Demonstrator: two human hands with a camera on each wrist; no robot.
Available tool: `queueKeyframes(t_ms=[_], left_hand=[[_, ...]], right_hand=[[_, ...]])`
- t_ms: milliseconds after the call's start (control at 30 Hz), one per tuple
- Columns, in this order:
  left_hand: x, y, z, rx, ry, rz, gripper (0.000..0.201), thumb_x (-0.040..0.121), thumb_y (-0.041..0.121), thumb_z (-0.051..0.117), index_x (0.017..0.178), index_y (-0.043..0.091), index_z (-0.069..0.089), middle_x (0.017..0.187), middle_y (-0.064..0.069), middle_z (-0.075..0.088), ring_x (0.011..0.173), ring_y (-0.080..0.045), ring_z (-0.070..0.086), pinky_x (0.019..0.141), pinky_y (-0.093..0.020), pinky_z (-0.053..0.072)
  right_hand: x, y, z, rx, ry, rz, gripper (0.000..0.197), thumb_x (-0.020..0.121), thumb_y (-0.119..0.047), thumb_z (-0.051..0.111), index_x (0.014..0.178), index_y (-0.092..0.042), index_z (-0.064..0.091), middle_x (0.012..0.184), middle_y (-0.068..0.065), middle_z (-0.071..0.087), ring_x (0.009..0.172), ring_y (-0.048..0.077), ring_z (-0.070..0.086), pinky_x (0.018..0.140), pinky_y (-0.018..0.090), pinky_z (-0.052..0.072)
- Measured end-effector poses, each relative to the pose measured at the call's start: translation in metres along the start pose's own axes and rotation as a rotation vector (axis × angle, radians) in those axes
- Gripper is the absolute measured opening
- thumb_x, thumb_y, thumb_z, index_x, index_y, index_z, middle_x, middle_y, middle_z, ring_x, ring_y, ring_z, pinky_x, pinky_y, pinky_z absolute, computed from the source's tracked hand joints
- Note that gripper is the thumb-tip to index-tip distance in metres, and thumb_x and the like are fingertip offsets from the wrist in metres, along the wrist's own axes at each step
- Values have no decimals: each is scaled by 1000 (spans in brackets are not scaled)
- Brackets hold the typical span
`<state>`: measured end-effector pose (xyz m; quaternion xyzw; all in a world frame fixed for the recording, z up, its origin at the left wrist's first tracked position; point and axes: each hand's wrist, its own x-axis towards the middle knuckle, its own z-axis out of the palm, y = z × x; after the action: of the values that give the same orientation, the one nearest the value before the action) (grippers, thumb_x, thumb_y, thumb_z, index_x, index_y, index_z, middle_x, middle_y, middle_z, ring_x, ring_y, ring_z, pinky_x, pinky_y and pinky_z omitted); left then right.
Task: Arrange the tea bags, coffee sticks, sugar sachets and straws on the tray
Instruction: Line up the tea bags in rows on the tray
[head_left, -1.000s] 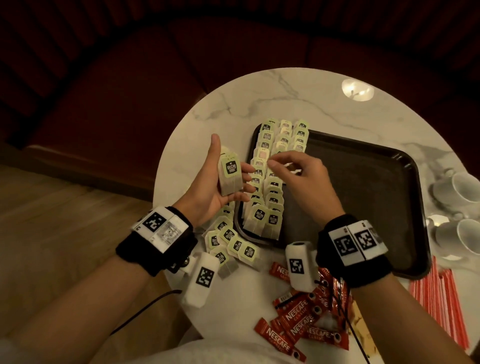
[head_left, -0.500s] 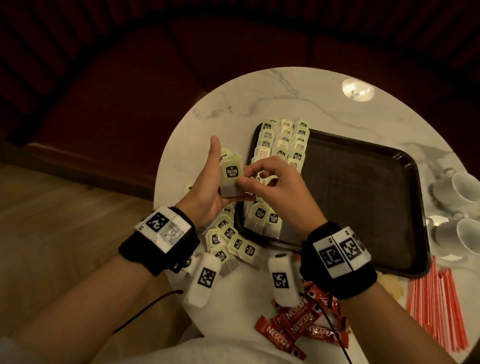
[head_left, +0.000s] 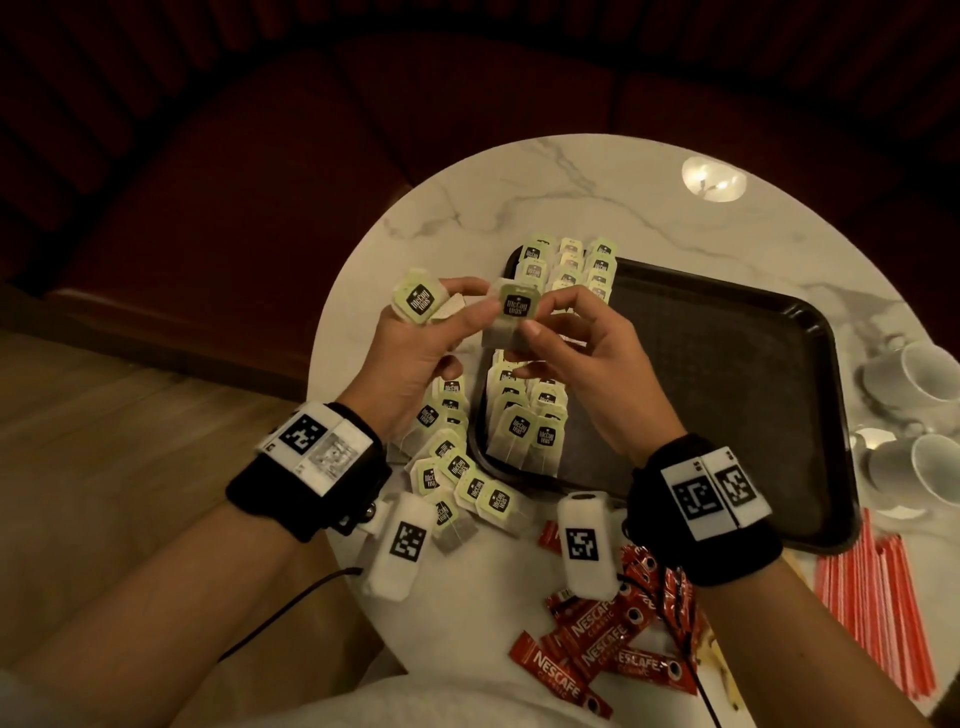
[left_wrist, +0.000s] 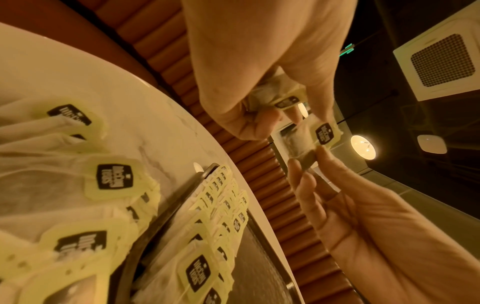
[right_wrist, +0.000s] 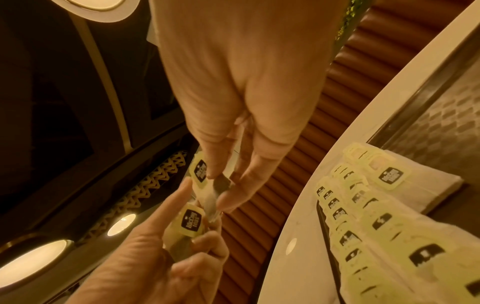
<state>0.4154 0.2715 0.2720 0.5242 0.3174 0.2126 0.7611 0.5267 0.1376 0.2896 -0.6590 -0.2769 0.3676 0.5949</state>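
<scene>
Tea bag (head_left: 511, 317) between both hands

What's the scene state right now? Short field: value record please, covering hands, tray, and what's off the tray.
left hand: holds a small bunch of tea bags
right hand: pinches one tea bag, raised over the tray's left edge
tray: dark, on the marble table; rows of tea bags fill its left side, the rest bare
loose tea bags: on the table, left of the tray
coffee sticks: red heap on the table, near edge
straws: on the table, right of the tray
cups: white, far right
sugar sachets: cannot tell
</scene>
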Motion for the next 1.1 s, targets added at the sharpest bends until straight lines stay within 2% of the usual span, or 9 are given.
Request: queueKeyframes(t_ms=[167, 267, 367, 467, 633, 767, 867, 1000, 1100], left_hand=[[1, 1, 1, -25, -3, -16, 11, 84, 11, 70, 85, 20, 64, 72, 2, 54, 58, -6, 44, 42, -19, 36], [0, -2, 1, 12, -39, -13, 12, 82, 12, 72, 81, 22, 65, 72, 1, 55, 59, -7, 47, 44, -20, 39], [-1, -4, 4, 41, -79, -9, 13, 78, 13, 76, 75, 25, 70, 69, 1, 55, 59, -9, 48, 45, -22, 40], [-2, -3, 7, 28, -113, -24, 9, 76, 24, 79, 78, 23, 70, 67, 2, 58, 60, -11, 51, 47, -23, 41], [-3, 1, 9, -13, -169, -115, 39, 75, 46, 65, 92, 11, 68, 73, 3, 56, 63, -12, 55, 48, -22, 47], [-5, -1, 6, -33, -188, -177, 47, 69, 50, 67, 96, 10, 67, 74, 3, 59, 63, -13, 60, 48, -23, 49], [-7, -2, 5, -55, -200, -210, 45, 75, 47, 64, 100, 9, 65, 76, 1, 60, 64, -15, 61, 50, -24, 51], [-7, -1, 7, -120, -205, -277, 34, 85, 37, 63, 103, 9, 59, 81, -7, 61, 64, -19, 63, 51, -27, 53], [-7, 0, 6, -216, -215, -336, 30, 80, 28, 60, 100, 8, 53, 79, -10, 62, 63, -24, 64, 51, -28, 54]], right_hand=[[0, 5, -2, -64, 17, -23, 22, 86, -1, 70, 105, -7, 61, 99, 5, 72, 89, 16, 71, 84, 28, 57], [1, 10, -3, -47, 61, -25, 22, 85, 2, 70, 104, -6, 64, 99, 7, 72, 88, 13, 70, 82, 23, 56], [0, 15, -6, -17, 125, -7, 21, 85, 1, 70, 104, -4, 66, 102, 14, 72, 90, 18, 71, 82, 25, 57], [-1, 19, -9, -17, 149, 2, 19, 86, 1, 69, 104, -6, 69, 103, 11, 74, 95, 21, 71, 84, 26, 57], [0, 41, -30, 24, 312, 133, 18, 88, -6, 69, 102, -16, 68, 102, 2, 74, 94, 11, 71, 79, 23, 57], [4, 72, -56, -7, 455, 250, 23, 88, -7, 69, 111, -10, 68, 104, 6, 74, 91, 13, 72, 83, 26, 57], [10, 90, -68, -50, 513, 329, 20, 87, -9, 72, 106, -13, 69, 100, 6, 75, 93, 16, 71, 89, 32, 57], [19, 101, -70, -133, 488, 391, 16, 87, -11, 72, 94, -22, 63, 96, 2, 72, 92, 17, 70, 92, 35, 56], [24, 104, -67, -197, 480, 416, 15, 86, -16, 74, 90, -23, 62, 93, 0, 72, 88, 15, 70, 92, 39, 57]])
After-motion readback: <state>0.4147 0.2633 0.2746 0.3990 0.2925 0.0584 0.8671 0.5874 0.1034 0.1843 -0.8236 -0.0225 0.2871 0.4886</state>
